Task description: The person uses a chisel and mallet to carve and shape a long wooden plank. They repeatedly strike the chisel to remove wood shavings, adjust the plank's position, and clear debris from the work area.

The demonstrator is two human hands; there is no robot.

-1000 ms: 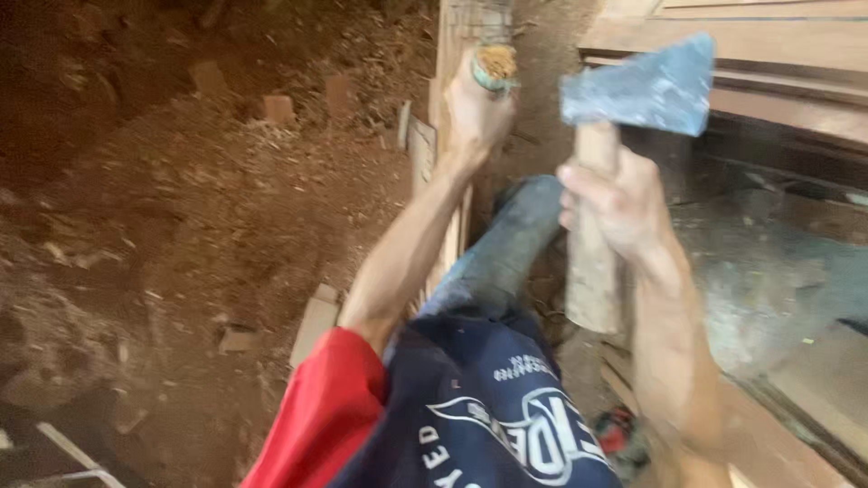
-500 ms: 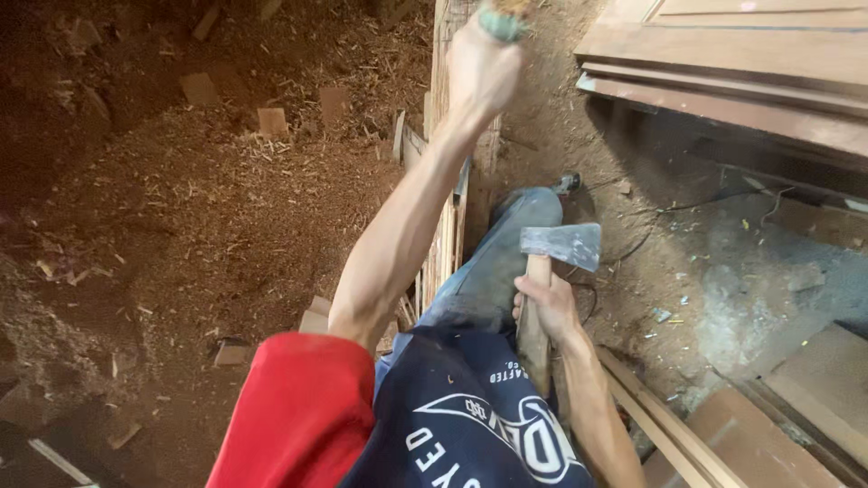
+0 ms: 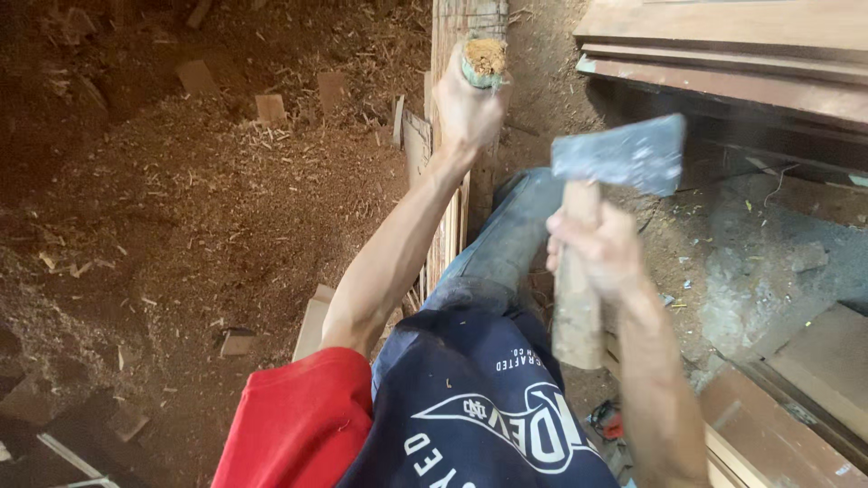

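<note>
My left hand [image 3: 466,113] grips a chisel whose frayed, mushroomed wooden top [image 3: 485,59] sticks out above the fist, held against an upright wooden post [image 3: 467,18]. My right hand [image 3: 599,248] holds the thick wooden handle [image 3: 576,307] of a hammer with a grey, flat steel head [image 3: 624,154]. That head is raised, to the right of the chisel top and a little lower in the view. My knee in blue jeans [image 3: 506,239] lies between the two arms.
Wood chips and sawdust [image 3: 226,208] cover the ground at left, with small wood offcuts [image 3: 269,108] scattered about. Moulded timber boards [image 3: 723,54] are stacked at upper right, and more planks [image 3: 796,398] lie at lower right.
The hammer swung down low beside my knee half a second ago and is now raised again near the chisel top. My left hand has kept the chisel on the post.
</note>
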